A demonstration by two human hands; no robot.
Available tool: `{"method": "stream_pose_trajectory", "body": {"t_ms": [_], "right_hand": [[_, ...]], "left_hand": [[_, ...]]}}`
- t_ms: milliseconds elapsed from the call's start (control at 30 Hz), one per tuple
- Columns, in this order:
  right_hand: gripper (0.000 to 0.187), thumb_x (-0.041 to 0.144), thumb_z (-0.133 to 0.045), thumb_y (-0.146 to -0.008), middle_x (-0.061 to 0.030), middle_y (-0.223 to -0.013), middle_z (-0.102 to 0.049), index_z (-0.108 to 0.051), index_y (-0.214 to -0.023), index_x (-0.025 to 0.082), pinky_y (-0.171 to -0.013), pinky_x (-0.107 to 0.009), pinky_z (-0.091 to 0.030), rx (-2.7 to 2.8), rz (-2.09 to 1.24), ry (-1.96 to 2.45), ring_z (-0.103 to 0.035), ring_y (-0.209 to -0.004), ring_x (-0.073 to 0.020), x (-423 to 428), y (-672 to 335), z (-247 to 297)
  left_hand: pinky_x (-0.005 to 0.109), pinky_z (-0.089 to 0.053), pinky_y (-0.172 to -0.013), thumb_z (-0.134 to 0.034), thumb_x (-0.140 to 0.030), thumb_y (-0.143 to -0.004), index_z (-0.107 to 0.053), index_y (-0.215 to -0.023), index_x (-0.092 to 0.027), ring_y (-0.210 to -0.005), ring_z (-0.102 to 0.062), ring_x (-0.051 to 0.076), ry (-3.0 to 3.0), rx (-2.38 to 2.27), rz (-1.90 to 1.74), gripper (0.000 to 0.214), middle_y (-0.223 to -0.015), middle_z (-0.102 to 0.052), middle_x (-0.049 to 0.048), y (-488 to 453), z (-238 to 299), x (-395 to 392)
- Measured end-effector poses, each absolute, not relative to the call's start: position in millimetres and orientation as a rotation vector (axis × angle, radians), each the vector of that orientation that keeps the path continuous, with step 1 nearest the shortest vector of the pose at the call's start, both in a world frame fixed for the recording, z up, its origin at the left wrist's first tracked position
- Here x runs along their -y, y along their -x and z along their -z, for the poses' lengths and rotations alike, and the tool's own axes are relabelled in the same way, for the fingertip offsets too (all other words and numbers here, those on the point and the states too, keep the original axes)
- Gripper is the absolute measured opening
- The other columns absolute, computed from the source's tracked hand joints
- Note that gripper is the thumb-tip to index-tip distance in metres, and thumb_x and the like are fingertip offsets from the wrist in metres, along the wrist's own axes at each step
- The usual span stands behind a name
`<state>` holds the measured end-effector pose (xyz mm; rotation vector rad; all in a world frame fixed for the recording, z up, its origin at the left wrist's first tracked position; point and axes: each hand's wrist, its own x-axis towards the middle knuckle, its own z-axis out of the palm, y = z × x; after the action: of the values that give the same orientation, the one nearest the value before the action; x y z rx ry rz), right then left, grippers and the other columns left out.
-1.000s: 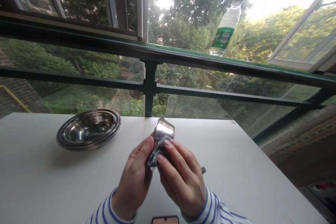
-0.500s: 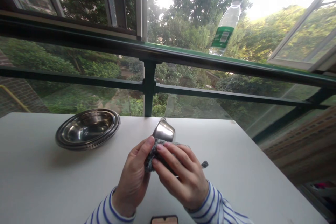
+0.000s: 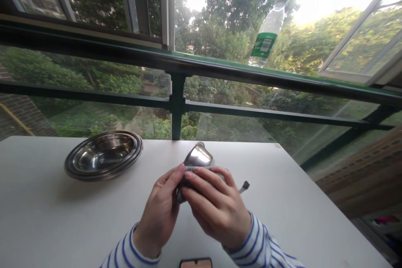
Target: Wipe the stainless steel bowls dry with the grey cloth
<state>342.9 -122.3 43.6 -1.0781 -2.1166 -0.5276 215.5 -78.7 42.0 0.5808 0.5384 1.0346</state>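
My left hand (image 3: 161, 209) grips a small shiny steel cup (image 3: 198, 156) from the left, holding it tilted just above the white table (image 3: 47, 217). My right hand (image 3: 215, 207) presses a grey scouring cloth (image 3: 182, 186) against the cup, fingers closed over it. The cloth is mostly hidden between my hands. A dark strip (image 3: 244, 185) pokes out to the right of my right hand. Both wrists wear blue-and-white striped sleeves.
Stacked steel bowls (image 3: 103, 160) sit on the table at the left. A phone's top edge (image 3: 196, 263) shows at the bottom. Behind the table runs a green railing (image 3: 220, 69) with glass panels; a clear bottle with a green label (image 3: 266, 33) stands on it.
My right hand has slid up and left over the cup with the cloth. The cup has turned a little between my hands. The bowls have not moved.
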Motion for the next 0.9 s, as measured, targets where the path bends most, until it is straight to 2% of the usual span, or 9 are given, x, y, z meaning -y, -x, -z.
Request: {"method": "stream_pose_trajectory", "body": {"t_ms": [200, 400, 633, 800, 900], "right_hand": [[0.029, 0.014, -0.047, -0.084, -0.0117, -0.116, -0.058, -0.052, -0.112, 0.016, -0.089, -0.04, -0.041, 1.891, 0.3, 1.249, -0.052, -0.109, -0.021, 116, -365, -43], [0.028, 0.013, -0.049, -0.08, -0.0071, -0.117, -0.059, -0.055, -0.107, 0.018, -0.096, -0.042, -0.036, 2.105, 0.272, 1.097, -0.047, -0.114, -0.0212, 119, -359, -46], [0.028, 0.015, -0.043, -0.084, -0.0107, -0.109, -0.061, -0.053, -0.11, 0.017, -0.087, -0.039, -0.045, 1.79, 0.156, 1.311, -0.055, -0.104, -0.0205, 114, -367, -41], [0.031, 0.015, -0.05, -0.078, -0.0088, -0.117, -0.058, -0.054, -0.109, 0.017, -0.096, -0.042, -0.039, 2.039, 0.187, 1.137, -0.048, -0.113, -0.0221, 119, -357, -44], [0.029, 0.016, -0.046, -0.082, -0.0092, -0.116, -0.058, -0.053, -0.11, 0.018, -0.094, -0.041, -0.04, 1.94, 0.166, 1.223, -0.051, -0.11, -0.0214, 114, -360, -40]], "left_hand": [[0.025, -0.047, -0.07, -0.058, -0.025, -0.079, -0.07, -0.094, -0.015, -0.075, -0.062, 0.015, -0.649, -0.545, -0.957, 0.022, -0.081, -0.071, 0.0054, -220, -41, 83], [0.026, -0.046, -0.071, -0.059, -0.025, -0.078, -0.071, -0.092, -0.017, -0.076, -0.062, 0.016, -0.655, -0.538, -0.939, 0.02, -0.084, -0.071, 0.005, -220, -41, 82], [0.026, -0.044, -0.07, -0.059, -0.028, -0.077, -0.071, -0.093, -0.015, -0.071, -0.061, 0.015, -0.753, -0.624, -0.882, 0.024, -0.082, -0.071, 0.0067, -221, -42, 87], [0.026, -0.045, -0.07, -0.062, -0.027, -0.074, -0.071, -0.09, -0.017, -0.072, -0.061, 0.016, -0.72, -0.642, -0.971, 0.021, -0.081, -0.071, 0.0047, -220, -43, 84], [0.027, -0.045, -0.067, -0.062, -0.028, -0.074, -0.071, -0.091, -0.015, -0.072, -0.061, 0.017, -0.755, -0.657, -0.934, 0.024, -0.079, -0.071, 0.006, -220, -42, 83]]}}
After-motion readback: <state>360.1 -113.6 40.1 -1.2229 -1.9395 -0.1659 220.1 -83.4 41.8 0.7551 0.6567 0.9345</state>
